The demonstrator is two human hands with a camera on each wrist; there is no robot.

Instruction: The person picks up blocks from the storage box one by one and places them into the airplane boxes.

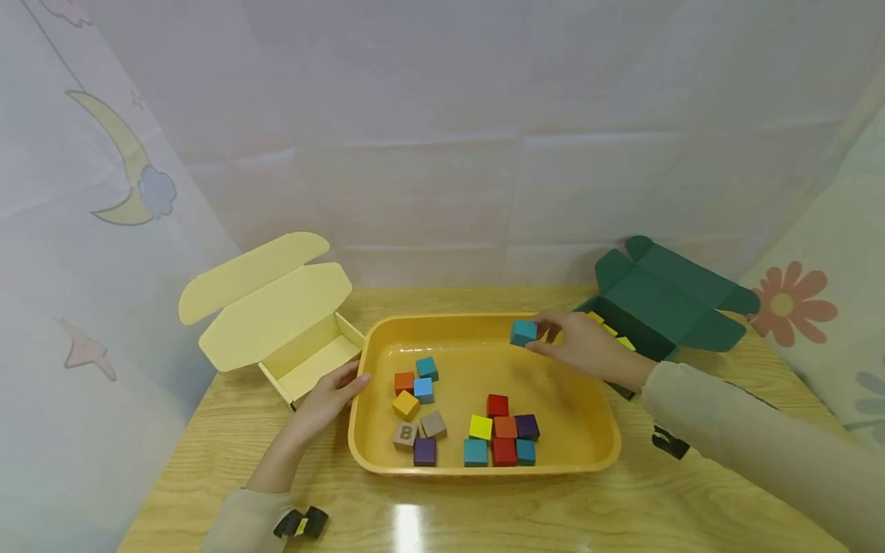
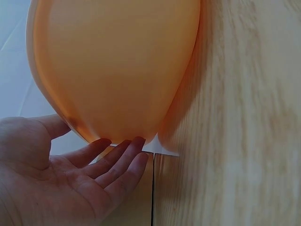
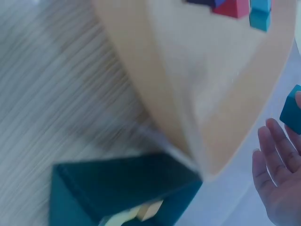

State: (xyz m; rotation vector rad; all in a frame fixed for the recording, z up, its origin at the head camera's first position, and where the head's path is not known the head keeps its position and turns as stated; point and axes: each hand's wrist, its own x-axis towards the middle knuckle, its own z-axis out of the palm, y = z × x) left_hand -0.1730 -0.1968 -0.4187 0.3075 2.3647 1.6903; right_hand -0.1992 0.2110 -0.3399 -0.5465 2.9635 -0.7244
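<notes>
"Teal block: where is it?"

"Over the far right part of the yellow tray, pinched in the right hand."

"And the left hand?"

"Clasping the tray's left rim, thumb over the edge, fingers outside."

"What else?"

"In the tray, a left cluster and a near-middle cluster of coloured blocks. On the desk, an open cream box stands left; an open green box holding yellow blocks, right."

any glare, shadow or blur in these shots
Head view: bright glare on the table, soft shadow below the right hand inside the yellow tray; left wrist view: dim, tray shading the wood; right wrist view: hazy, tray edge and green box blurred.
</notes>
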